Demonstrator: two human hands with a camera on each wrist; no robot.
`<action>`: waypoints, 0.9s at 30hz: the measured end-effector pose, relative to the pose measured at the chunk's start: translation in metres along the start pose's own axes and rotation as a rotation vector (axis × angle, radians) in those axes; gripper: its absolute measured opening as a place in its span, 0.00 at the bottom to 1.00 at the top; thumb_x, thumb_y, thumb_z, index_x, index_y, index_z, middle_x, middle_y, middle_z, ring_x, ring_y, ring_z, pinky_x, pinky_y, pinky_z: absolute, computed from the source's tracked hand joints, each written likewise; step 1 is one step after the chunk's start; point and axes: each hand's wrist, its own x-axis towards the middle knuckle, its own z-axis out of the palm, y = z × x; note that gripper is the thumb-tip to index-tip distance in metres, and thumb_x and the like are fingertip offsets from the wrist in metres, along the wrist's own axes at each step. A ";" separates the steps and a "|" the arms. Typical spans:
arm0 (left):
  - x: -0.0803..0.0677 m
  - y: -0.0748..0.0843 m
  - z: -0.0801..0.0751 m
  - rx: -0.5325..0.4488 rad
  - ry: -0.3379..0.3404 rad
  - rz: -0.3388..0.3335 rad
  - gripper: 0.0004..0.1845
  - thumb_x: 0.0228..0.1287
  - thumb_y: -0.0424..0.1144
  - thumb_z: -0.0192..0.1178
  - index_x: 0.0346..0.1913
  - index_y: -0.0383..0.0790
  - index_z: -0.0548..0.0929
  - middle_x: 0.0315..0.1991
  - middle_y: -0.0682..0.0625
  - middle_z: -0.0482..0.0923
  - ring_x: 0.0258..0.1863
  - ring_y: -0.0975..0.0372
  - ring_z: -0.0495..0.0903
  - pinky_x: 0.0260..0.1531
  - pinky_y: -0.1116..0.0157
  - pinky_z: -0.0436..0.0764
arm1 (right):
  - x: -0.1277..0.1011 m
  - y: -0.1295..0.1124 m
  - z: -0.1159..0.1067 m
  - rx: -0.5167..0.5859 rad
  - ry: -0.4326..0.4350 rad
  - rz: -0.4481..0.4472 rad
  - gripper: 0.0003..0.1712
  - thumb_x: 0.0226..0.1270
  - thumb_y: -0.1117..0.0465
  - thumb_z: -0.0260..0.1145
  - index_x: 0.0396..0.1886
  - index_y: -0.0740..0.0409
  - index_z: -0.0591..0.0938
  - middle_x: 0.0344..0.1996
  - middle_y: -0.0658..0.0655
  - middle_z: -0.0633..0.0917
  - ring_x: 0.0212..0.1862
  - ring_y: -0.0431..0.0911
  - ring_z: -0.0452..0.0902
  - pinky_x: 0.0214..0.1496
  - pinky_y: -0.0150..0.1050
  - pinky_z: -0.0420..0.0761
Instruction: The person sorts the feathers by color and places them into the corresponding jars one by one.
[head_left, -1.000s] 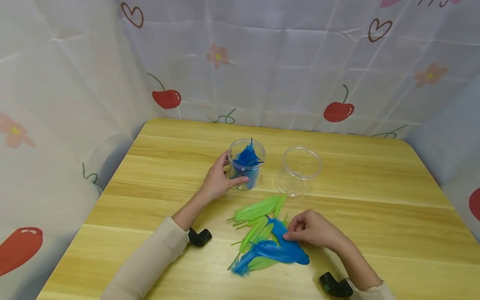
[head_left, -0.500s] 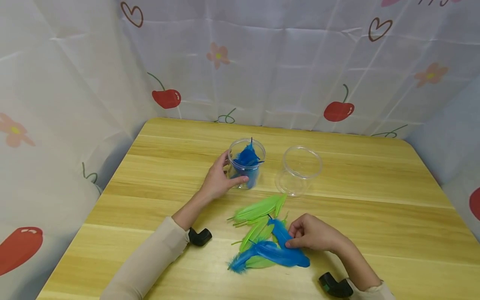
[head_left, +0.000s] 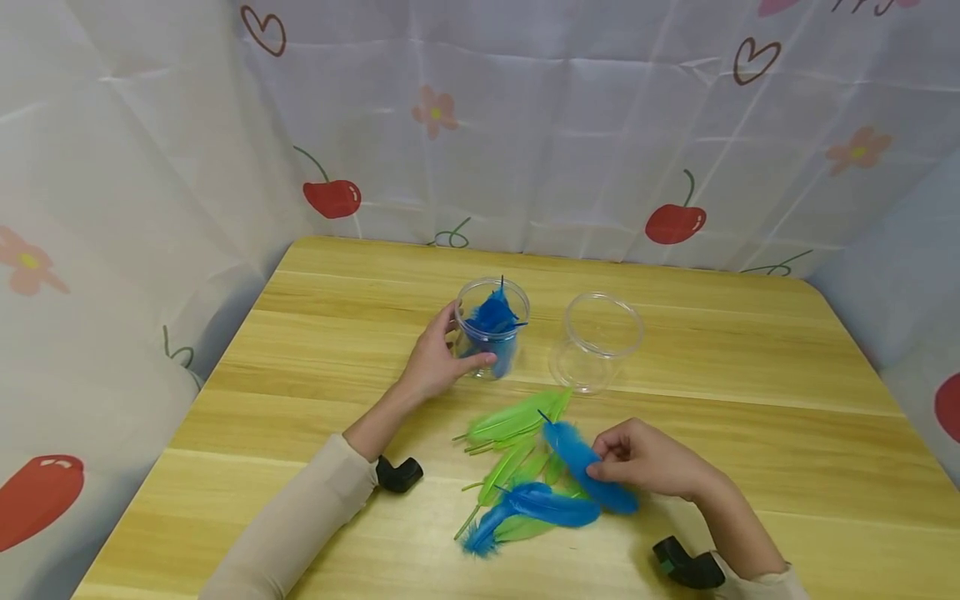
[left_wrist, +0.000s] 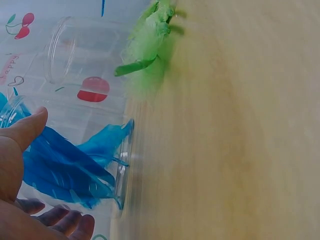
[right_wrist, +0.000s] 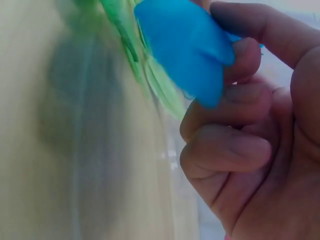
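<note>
Curtain (head_left: 570, 125): a white cloth with cherries, hearts and flowers hangs all around the back, from 9 o'clock to 3 o'clock.
Tabletop (head_left: 750, 358): yellow wood; it carries everything.
Jar with feathers (head_left: 492, 327): a clear jar at 12 o'clock from the pile, full of blue feathers.
Empty jar (head_left: 596, 342): clear and open, just beside the first jar, at its 3 o'clock.
Feather pile (head_left: 517, 467): green feathers and one blue feather lie flat in the middle of the tabletop.
Left hand (head_left: 435, 360): its fingers curl round the jar with feathers and hold it.
Right hand (head_left: 648, 458): it pinches a blue feather between thumb and fingers, at 3 o'clock of the pile.
Blue feather (head_left: 588, 465): it is up off the pile, in the right hand.
How it feels: I think it is very light, soft and bendy. It could slip or fly off. Pinching the stiff stem looks best.
What changed: a second ago this feather lay on the pile under the fingers. Now it is lifted. The left hand and both jars have not moved.
</note>
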 end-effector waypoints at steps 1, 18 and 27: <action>0.000 0.000 0.000 -0.001 -0.001 0.000 0.54 0.53 0.48 0.76 0.77 0.40 0.55 0.69 0.39 0.64 0.67 0.47 0.66 0.64 0.45 0.68 | -0.001 -0.001 -0.001 -0.008 0.005 -0.009 0.11 0.70 0.65 0.65 0.26 0.63 0.80 0.15 0.42 0.66 0.17 0.33 0.57 0.18 0.30 0.57; -0.001 0.000 0.000 0.003 0.002 -0.015 0.53 0.54 0.48 0.76 0.77 0.40 0.55 0.69 0.40 0.65 0.67 0.47 0.66 0.64 0.45 0.69 | 0.000 -0.022 -0.006 0.016 0.019 -0.148 0.15 0.80 0.66 0.49 0.28 0.64 0.72 0.16 0.61 0.62 0.17 0.42 0.57 0.17 0.38 0.59; -0.001 0.001 0.000 0.009 0.002 -0.030 0.53 0.54 0.49 0.76 0.77 0.41 0.55 0.69 0.40 0.65 0.67 0.44 0.66 0.63 0.44 0.68 | 0.011 -0.042 -0.006 0.076 0.062 -0.151 0.13 0.81 0.65 0.47 0.34 0.68 0.71 0.19 0.63 0.65 0.20 0.45 0.63 0.22 0.34 0.67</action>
